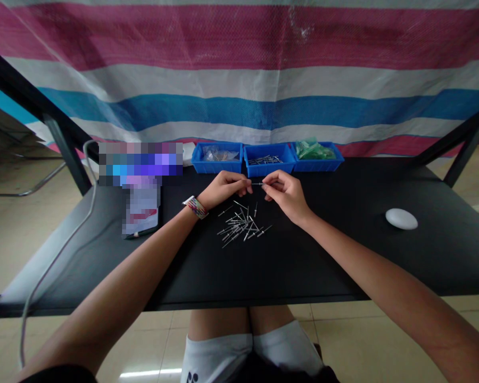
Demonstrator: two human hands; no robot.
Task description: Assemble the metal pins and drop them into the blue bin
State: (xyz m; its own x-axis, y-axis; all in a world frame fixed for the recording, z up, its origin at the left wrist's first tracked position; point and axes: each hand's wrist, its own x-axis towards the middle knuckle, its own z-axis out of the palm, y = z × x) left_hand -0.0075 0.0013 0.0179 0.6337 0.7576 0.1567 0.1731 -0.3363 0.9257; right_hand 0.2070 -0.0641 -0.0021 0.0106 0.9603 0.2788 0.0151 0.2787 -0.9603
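Between my two hands a single blind rivet [257, 184] is held level above the black table. My left hand [229, 187] is closed, its thumb and fingertips at the rivet's thin left end. The right end sits in the pinch of my right hand [284, 191], which is also closed; part of the rivet is hidden there. Below them lies a loose pile of silvery blind rivets [243, 226], pointing in many directions. Just behind my hands stands a blue bin [269, 169] with more rivets [265, 159] in it.
A blue bin [217, 168] with a clear plastic bag [219, 153] stands left, another [318, 166] with green plastic [314, 149] right. A phone [141, 215] lies left near a cable [56, 255]. A white oval object [401, 218] rests on the black table [343, 239]. Striped sheeting [239, 80] hangs behind.
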